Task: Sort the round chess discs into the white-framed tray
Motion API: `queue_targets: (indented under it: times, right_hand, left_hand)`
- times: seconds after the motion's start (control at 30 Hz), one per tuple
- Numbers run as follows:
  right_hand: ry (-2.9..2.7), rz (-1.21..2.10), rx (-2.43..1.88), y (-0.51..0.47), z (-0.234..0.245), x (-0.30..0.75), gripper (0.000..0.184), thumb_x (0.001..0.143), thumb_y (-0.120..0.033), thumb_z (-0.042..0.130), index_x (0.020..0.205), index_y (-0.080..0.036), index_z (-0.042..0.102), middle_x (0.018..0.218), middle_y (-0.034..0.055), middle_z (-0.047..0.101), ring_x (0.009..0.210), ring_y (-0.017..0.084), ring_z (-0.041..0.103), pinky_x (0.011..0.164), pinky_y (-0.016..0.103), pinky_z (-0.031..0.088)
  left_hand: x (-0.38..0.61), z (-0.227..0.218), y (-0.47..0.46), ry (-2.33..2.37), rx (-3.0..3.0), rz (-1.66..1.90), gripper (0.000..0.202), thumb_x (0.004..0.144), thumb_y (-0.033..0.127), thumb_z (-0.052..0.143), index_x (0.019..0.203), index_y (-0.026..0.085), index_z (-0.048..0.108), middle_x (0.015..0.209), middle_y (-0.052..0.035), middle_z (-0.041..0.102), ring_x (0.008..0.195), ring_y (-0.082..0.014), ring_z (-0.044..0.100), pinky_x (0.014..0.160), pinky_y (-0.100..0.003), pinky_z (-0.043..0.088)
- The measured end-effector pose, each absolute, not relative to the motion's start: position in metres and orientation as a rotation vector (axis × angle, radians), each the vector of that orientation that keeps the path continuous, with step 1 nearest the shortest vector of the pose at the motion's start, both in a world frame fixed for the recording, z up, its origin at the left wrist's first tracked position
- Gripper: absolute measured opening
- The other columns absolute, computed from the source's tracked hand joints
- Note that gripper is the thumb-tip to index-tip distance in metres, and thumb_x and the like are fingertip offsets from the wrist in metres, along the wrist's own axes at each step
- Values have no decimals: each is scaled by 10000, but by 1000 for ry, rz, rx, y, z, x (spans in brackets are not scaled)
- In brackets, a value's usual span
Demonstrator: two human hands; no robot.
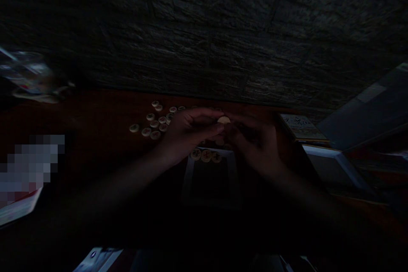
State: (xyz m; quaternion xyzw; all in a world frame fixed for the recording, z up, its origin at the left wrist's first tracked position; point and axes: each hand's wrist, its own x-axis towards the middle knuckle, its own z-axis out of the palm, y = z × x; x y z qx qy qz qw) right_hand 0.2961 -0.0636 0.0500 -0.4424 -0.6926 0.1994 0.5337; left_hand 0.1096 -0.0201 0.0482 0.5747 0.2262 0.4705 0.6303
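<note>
Between the fingertips of both hands is a round, pale Chinese chess piece (224, 120). My left hand (188, 129) pinches it from the left with thumb and fingers. From the other side, my right hand (256, 138) closes on it too. Just below them stands an open box (235, 178) with a pale rim, and a row of chess pieces (206, 155) lies along its far end. More loose chess pieces (154, 123) are scattered on the table beyond and left of my left hand, which hides part of them. The light is very dim.
Against the stone wall (204, 42) stands the reddish-brown table (105, 114). A lid or small box with dark writing (301, 125) and an open pale-rimmed tray (346, 157) lie at right. A clear plastic cup (28, 72) with a straw stands at far left.
</note>
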Motion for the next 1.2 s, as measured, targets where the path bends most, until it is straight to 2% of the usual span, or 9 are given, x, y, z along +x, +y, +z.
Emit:
queue_targets:
  times: [0.07,0.17,0.23,0.33,0.5,0.63,0.77,0.93,1.2]
  right_hand:
    - [-1577,566,-1060,-62,50,294,184,924,-359,733,1043,-249,821,1001,52,786,837,190,723,706,303,573]
    - [-1511,670,-1027,-60,49,292,179,880,-414,785,918,-242,816,865,33,786,746,177,724,681,291,579]
    - [-1493,711,-1007,-59,49,292,184,850,-426,818,871,-244,807,782,13,771,700,166,719,667,281,580]
    - [-1480,730,-1018,-58,48,291,217,829,-453,833,837,-239,798,788,17,786,694,168,721,679,288,590]
    - [-1489,745,-1027,-60,50,290,221,870,-466,791,854,-247,818,803,21,793,679,163,714,708,304,604]
    - [-1480,771,-1030,-60,51,290,194,833,-426,833,897,-244,821,806,20,791,663,157,713,683,296,603]
    - [-1496,747,-1018,-58,49,291,230,766,-402,885,906,-238,805,823,19,792,731,179,737,673,294,603]
    - [-1475,691,-1009,-57,46,290,281,725,-421,911,893,-236,782,805,17,789,696,179,730,636,295,605]
    - [-1485,734,-1026,-61,52,289,221,854,-441,813,870,-221,793,810,30,793,722,175,749,674,288,612]
  left_hand:
    - [109,50,-21,570,1382,1099,357,758,271,902,1089,192,793,1000,-74,826,797,-200,791,754,-308,658]
    - [109,53,-23,601,1476,1120,333,752,261,902,1059,179,803,941,-73,830,784,-202,794,738,-287,652]
    - [110,53,-24,596,1527,1122,306,761,258,892,1044,177,807,947,-77,831,809,-208,799,755,-290,654]
    - [111,51,-25,610,1548,1124,297,776,297,879,1043,186,810,956,-79,831,806,-213,800,769,-312,662]
    - [111,50,-25,627,1469,1114,313,799,375,862,1055,201,818,1047,-84,824,856,-233,803,788,-354,680]
    - [111,52,-26,645,1382,1137,265,812,369,853,1017,203,828,1071,-88,820,898,-252,804,818,-389,684]
    - [112,54,-26,651,1381,1163,226,825,351,844,987,194,826,1058,-85,822,888,-240,804,782,-352,685]
    - [112,55,-26,666,1377,1137,244,816,351,850,987,183,808,998,-82,827,881,-243,802,763,-345,683]
    - [112,55,-25,623,1447,1110,247,791,324,870,980,184,797,937,-66,827,791,-217,796,753,-338,670]
